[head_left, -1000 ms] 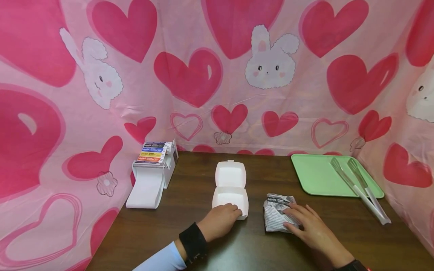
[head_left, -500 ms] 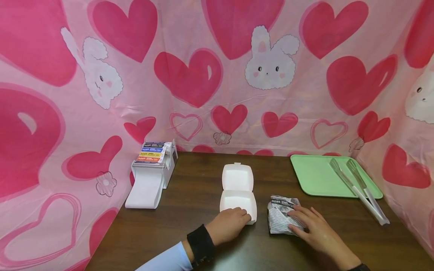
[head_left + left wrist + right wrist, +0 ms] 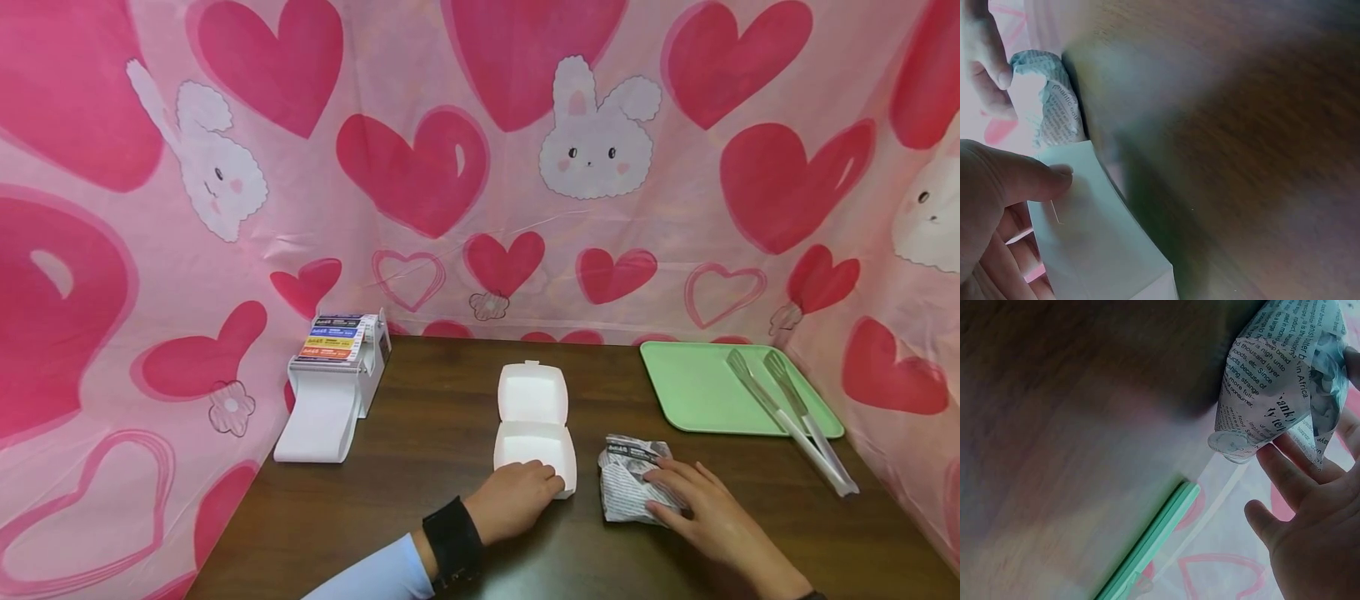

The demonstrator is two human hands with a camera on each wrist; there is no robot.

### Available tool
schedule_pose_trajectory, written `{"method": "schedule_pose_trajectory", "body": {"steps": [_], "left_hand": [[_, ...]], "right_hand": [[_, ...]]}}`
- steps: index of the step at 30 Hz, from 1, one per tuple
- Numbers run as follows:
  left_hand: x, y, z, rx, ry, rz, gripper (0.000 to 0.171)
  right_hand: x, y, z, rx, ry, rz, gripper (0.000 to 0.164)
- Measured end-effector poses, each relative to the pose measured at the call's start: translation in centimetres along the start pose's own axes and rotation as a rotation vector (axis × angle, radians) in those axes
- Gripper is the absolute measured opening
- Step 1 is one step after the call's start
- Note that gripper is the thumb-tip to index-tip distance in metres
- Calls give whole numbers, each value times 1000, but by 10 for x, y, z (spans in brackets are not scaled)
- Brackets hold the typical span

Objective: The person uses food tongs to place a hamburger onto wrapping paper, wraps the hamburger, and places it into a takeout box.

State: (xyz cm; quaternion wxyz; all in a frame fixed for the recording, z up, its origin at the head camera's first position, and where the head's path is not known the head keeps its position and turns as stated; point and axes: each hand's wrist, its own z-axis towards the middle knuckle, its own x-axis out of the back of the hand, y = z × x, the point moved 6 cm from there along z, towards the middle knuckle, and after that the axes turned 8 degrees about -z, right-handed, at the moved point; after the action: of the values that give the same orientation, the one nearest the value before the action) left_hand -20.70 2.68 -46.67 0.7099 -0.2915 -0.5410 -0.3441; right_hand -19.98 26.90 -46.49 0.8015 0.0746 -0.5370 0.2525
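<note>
A white clamshell takeout box (image 3: 533, 396) stands with its lid raised on the brown table. My left hand (image 3: 513, 500) pinches the box's near wall, its thumb on the outside and fingers over the inside in the left wrist view. To the right sits a bundle wrapped in newsprint paper (image 3: 626, 487), with a dark label strip on top. My right hand (image 3: 708, 517) rests its spread, mostly straight fingers against the bundle's right side. In the right wrist view a clear round sticker (image 3: 1230, 444) shows on the wrapping (image 3: 1266, 381).
At the back right lies a green tray (image 3: 690, 392) with metal tongs (image 3: 813, 442) across it, handles jutting past its edge. On the left stands a dispenser (image 3: 337, 354) with colored labels and a white strip (image 3: 318, 425) hanging out. Heart-patterned cloth encloses the table.
My left hand has slid the box to the right and slightly nearer, closer to the bundle. The bundle and my right hand have shifted slightly right.
</note>
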Motion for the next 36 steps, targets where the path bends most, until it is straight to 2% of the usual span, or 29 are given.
{"method": "schedule_pose_trajectory", "body": {"steps": [14, 24, 36], "left_hand": [[-5, 2, 1, -35, -5, 14, 15], [1, 5, 2, -36, -52, -4, 20], [3, 6, 2, -46, -52, -2, 19]], "right_hand": [[4, 1, -3, 40, 32, 7, 40], [3, 2, -4, 37, 24, 7, 39], [5, 1, -5, 41, 54, 7, 42]]}}
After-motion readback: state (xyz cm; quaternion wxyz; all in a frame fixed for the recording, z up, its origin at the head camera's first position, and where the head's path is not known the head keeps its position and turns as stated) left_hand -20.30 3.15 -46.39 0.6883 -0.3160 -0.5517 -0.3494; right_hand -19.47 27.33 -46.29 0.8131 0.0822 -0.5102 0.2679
